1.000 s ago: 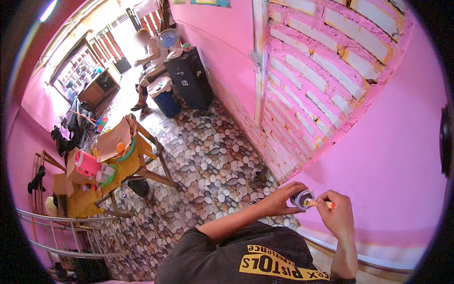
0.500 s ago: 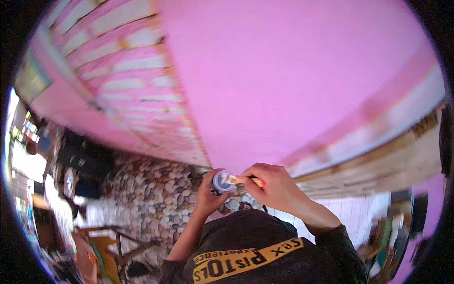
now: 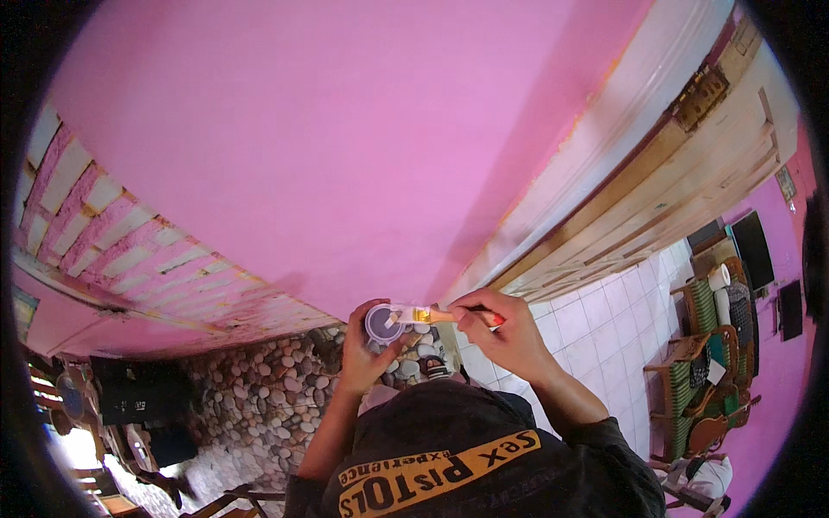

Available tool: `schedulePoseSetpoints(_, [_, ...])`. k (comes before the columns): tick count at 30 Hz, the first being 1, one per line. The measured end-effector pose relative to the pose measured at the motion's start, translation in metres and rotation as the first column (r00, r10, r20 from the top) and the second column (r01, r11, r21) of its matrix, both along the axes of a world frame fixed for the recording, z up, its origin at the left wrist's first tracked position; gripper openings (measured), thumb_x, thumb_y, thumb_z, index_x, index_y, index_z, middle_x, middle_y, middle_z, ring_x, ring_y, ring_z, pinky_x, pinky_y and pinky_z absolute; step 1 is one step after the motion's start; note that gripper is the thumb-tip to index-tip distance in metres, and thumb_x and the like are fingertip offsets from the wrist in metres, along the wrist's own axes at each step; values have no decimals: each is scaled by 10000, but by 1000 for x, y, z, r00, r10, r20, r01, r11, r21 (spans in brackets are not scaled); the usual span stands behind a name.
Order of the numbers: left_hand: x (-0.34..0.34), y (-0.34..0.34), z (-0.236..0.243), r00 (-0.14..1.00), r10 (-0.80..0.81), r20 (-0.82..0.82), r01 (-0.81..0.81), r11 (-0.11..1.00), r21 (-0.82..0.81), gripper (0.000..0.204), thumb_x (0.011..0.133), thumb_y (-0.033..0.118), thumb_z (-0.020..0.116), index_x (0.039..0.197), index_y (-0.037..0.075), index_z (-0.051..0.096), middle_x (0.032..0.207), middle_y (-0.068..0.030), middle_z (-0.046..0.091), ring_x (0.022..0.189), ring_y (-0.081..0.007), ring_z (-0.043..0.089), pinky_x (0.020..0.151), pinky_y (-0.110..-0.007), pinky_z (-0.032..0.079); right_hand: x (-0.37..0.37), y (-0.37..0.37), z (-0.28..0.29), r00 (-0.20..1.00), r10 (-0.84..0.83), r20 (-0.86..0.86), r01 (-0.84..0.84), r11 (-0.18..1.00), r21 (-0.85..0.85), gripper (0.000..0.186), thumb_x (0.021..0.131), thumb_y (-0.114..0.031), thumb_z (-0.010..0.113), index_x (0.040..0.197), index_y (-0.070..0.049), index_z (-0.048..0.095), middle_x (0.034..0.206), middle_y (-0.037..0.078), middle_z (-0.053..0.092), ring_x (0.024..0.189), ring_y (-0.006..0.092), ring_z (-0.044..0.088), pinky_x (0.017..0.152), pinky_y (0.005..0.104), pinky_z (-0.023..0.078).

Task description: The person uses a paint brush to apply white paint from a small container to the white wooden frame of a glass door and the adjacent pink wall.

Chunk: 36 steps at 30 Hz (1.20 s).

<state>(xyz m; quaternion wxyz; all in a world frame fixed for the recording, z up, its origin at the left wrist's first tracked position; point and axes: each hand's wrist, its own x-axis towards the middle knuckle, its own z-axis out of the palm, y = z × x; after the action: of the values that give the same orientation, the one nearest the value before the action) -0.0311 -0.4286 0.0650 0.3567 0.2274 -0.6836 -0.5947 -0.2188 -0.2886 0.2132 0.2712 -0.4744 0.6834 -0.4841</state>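
Observation:
A small round white cup (image 3: 370, 333) rests in the grip of my left hand (image 3: 357, 355), whose fingers wrap round its side. Greyish contents show inside it. My right hand (image 3: 501, 332) is closed on the handle of a paintbrush (image 3: 438, 316) with a yellowish metal band and a red-tipped end. The brush lies almost level, and its pale bristles reach over the cup's rim. Whether they touch the contents I cannot tell. Both hands are in front of my chest, close to the pink wall (image 3: 345, 155).
White trim (image 3: 630, 95) and a wooden door (image 3: 604, 233) edge the wall on the right. Brick-patterned wall (image 3: 112, 207) lies left, above a pebble-patterned floor (image 3: 259, 388). Pale tiles (image 3: 587, 328) spread to the right, with striped-cushioned wooden seats (image 3: 691, 380) beyond. A dark bag-like object (image 3: 134, 393) stands at left.
The view has swung right, bringing the door and seats further in. The brush now lies flatter and further out of the cup. Both hands keep their holds.

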Motion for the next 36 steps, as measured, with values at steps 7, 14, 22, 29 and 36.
schedulePoseSetpoints(7, [-27, -8, 7, 994, -108, 25, 110, 984, -141, 718, 783, 37, 846, 1375, 5, 441, 1311, -144, 568, 1211, -230, 595, 1046, -377, 483, -11, 25, -10, 873, -264, 411, 256, 964, 73, 168, 996, -113, 637, 1095, 10, 693, 808, 47, 673, 706, 80, 600, 655, 237, 494])
schedulePoseSetpoints(14, [-38, -11, 10, 986, -164, -33, 159, 979, -125, 728, 780, 51, 853, 1379, 6, 442, 1301, -153, 579, 1218, -245, 596, 1034, -377, 485, -12, 28, -15, 832, -328, 448, 337, 940, 62, 201, 1011, -173, 647, 1067, 13, 699, 789, 58, 670, 663, 92, 593, 607, 238, 478])
schedulePoseSetpoints(22, [-40, -19, 2, 988, -155, -19, 152, 979, -136, 734, 779, 79, 864, 1379, 7, 448, 1296, -155, 588, 1208, -236, 599, 1042, -376, 475, -11, 26, -13, 859, -324, 396, 338, 940, 36, 203, 1001, -175, 647, 1040, 19, 691, 758, 62, 661, 635, 105, 584, 569, 241, 446])
schedulePoseSetpoints(29, [-27, -27, -12, 994, -106, -1, 106, 994, -36, 728, 804, 80, 848, 1377, -2, 406, 1261, -143, 604, 1174, -217, 611, 1030, -369, 494, -29, 36, -2, 847, -465, 257, 487, 873, -24, 204, 988, -180, 677, 1051, 13, 696, 788, 32, 665, 680, 79, 585, 614, 231, 455])
schedulePoseSetpoints(36, [-2, -32, -31, 991, -118, 61, 115, 992, 47, 705, 840, 22, 799, 1398, 25, 368, 1296, -138, 593, 1209, -221, 603, 1041, -386, 494, -60, 35, -9, 660, -534, -528, 514, 834, -200, 138, 925, -61, 698, 1061, -35, 700, 865, 112, 653, 750, 263, 650, 674, 345, 523])
